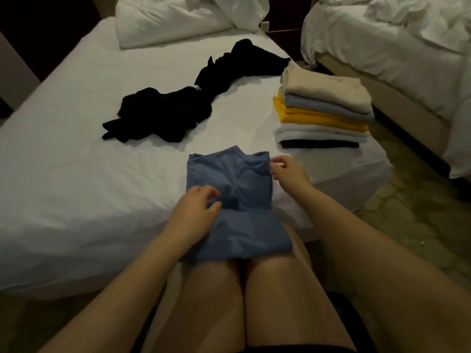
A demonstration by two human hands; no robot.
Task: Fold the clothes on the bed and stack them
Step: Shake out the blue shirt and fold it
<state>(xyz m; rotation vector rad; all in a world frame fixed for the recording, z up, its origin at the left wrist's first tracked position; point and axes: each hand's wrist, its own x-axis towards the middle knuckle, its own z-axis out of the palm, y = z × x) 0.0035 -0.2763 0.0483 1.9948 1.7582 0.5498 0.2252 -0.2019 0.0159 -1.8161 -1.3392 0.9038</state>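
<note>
Left of centre, 2 black garments lie crumpled and unfolded on the bed. At lower centre, the left hand pinches a ridge of the blue shirt, which is partly folded and hangs over the bed's edge. The right hand pinches its upper right corner. At right, the stack holds about 6 folded pieces, so most work looks done.

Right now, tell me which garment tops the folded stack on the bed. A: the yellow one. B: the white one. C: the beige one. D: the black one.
C: the beige garment lies on top of the folded stack, above light blue, yellow, white and black layers.
</note>
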